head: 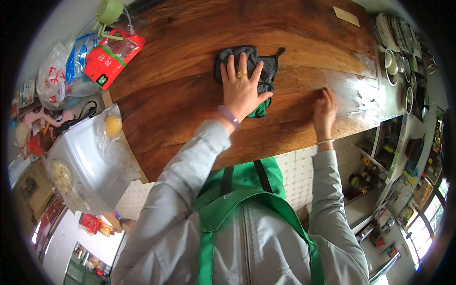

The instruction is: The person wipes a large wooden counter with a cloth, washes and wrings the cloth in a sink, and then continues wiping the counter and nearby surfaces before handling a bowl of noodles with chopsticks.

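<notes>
My left hand [241,83] lies with fingers spread on a dark grey cloth [265,67]. The cloth is folded and bunched, with a hanging loop at its upper right and a green part [260,111] below my thumb. It rests on a brown wooden tabletop [171,103]. Over the right part of the tabletop is my right hand [326,108], a little blurred, its fingers close together and bent. No object shows in it, but its palm side is partly hidden. It is apart from the cloth.
At the upper left are a red food pouch [112,58], plastic bags [51,78] and a green-lidded container [108,12]. A white box [89,160] stands by the table's left edge. Stacked plates [393,34] and bowls [390,67] are at the right, beyond the tabletop.
</notes>
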A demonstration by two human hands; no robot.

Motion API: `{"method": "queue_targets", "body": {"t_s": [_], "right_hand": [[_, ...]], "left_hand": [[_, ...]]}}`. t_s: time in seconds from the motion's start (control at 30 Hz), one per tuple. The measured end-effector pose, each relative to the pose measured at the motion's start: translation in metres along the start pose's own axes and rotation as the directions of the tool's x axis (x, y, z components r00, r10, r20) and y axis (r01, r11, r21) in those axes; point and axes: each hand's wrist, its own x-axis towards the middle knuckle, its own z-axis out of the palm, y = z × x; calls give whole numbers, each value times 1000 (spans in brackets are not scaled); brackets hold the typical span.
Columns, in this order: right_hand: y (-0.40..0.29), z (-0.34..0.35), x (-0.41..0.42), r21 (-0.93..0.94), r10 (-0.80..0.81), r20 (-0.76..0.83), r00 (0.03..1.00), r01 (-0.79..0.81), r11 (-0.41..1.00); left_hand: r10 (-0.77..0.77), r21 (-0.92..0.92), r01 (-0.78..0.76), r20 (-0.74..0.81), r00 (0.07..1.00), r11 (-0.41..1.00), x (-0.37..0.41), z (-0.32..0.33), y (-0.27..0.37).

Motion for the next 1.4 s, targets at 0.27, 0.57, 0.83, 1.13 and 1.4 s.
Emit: {"method": "queue_targets", "body": {"t_s": [0.27, 0.57, 0.83, 1.13, 1.4], "right_hand": [[58, -22, -6, -199, 67, -55, 996, -77, 977], [52, -21, -7, -192, 110, -48, 993, -117, 974], [52, -22, -7, -187, 131, -52, 990, -138, 973], [52, -23, -6, -190, 119, -65, 991, -129, 973], [51, -23, -6, -174, 118, -67, 991, -128, 976]], "left_hand": [[-200, 55, 203, -50, 978, 978, -27, -71, -69], [-324, 5, 326, -96, 941, 945, -34, -65, -75], [-116, -39, 112, -107, 988, 993, 3, -56, -102], [-96, 128, 101, -43, 994, 987, -11, -59, -62], [-29, 92, 25, 49, 998, 995, 8, -42, -69]]}}
